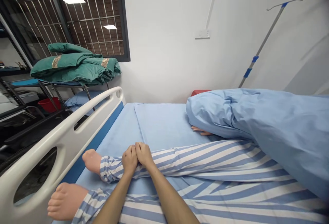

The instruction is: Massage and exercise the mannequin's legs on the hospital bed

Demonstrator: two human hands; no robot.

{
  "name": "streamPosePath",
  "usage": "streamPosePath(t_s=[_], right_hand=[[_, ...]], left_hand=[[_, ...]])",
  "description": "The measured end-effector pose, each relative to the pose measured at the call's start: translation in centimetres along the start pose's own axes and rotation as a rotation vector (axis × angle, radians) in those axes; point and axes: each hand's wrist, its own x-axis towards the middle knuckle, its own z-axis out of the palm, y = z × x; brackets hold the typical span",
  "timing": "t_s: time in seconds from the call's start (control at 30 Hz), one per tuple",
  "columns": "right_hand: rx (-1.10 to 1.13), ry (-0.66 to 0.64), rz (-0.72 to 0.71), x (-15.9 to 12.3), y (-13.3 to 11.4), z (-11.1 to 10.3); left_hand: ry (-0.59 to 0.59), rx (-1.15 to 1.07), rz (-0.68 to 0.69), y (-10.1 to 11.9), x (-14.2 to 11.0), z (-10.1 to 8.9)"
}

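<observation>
Nearest us, our left hand (130, 160) and right hand (144, 154) lie side by side on the far lower leg (174, 158) of a patient manikin, just above its bare far foot (92, 161). Our fingers (140, 148) curl closed over the blue-and-white striped trouser fabric, grasping the leg; how firmly, we cannot tell. Beside it lies the near leg, ending in a bare near foot (67, 201) close to the white bed side rail (64, 138). Both legs rest on a pale blue bed sheet (159, 124). Further along, a blue quilt (269, 131) covers the manikin's upper body, and the manikin's hand (200, 131) shows beneath its edge. Beyond the rail stands a metal rack (38, 86) holding folded green bedding (74, 68), with a blue pillow (82, 100) and a red basin (48, 104) below. Furthest off are a barred window (87, 18), a wall socket (202, 34) and an IV pole (259, 45).
</observation>
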Motion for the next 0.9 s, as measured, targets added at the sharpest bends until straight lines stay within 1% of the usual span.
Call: streamPosePath(t_s=[0.1, 0.2, 0.27, 0.33, 0.37, 0.43, 0.57, 0.7, 0.8, 0.9], right_hand=[[0.158, 0.027, 0.007, 0.1, 0.2, -0.2], [0.325, 0.073, 0.036, 0.5, 0.5, -0.4], [0.436, 0.085, 0.037, 0.7, 0.8, -0.6], [0.535, 0.084, 0.047, 0.9, 1.0, -0.7], [0.571, 0.087, 0.060, 1.0, 1.0, -0.8], [0.605, 0.105, 0.100, 1.0, 1.0, -0.9], [0.606, 0.177, 0.173, 1.0, 0.9, -0.8], [0.573, 0.206, 0.182, 1.0, 0.8, -0.5], [0.466, 0.174, 0.196, 1.3, 0.5, -1.1], [0.236, 0.094, 0.142, 1.8, 0.0, -2.8]], left_hand=[[-0.042, -0.053, 0.006, 0.6, 0.3, 0.0], [-0.078, -0.232, -0.006, 2.3, 1.2, 0.0], [-0.040, -0.372, -0.021, 3.6, 1.8, 0.2], [0.030, -0.476, -0.063, 4.6, 2.0, 0.7], [0.060, -0.492, -0.090, 4.8, 1.9, 1.1], [0.086, -0.439, -0.103, 4.6, 1.4, 1.8], [0.061, -0.215, -0.005, 3.1, 0.3, 3.1], [0.043, -0.103, 0.019, 2.7, 0.2, 3.2], [0.022, -0.044, 0.024, 3.0, 0.2, 2.8], [-0.009, -0.028, 0.008, 3.4, 0.0, 2.5]])
